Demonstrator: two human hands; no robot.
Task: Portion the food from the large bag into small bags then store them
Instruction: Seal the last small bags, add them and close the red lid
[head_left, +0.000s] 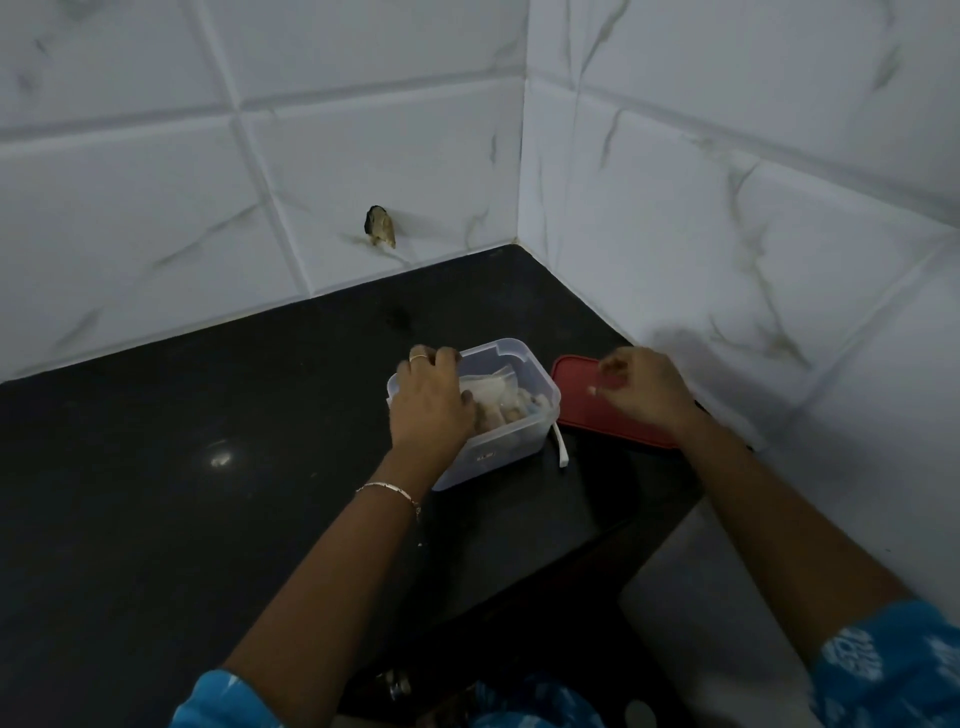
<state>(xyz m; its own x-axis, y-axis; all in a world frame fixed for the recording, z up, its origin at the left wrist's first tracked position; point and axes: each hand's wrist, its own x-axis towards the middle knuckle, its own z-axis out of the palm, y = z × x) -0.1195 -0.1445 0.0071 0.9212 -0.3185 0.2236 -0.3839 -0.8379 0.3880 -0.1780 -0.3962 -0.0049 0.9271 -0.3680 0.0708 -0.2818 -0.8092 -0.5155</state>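
A clear plastic container (511, 441) stands on the black countertop (208, 467) near the wall corner. Small clear bags of pale food (501, 397) lie inside it. My left hand (428, 402) lies over the container's left rim, its thumb down among the bags and its fingers curled on the far edge. A red lid (587, 410) lies flat just to the right of the container. My right hand (644, 389) hovers over the lid with loosely curled fingers, and I cannot tell whether it touches the lid.
A thin white strip (561, 449) lies on the counter between container and lid. White marble-look tiled walls (727, 234) meet in a corner behind. A dark hole (379, 226) marks the left wall. The counter's front edge drops off at the lower right.
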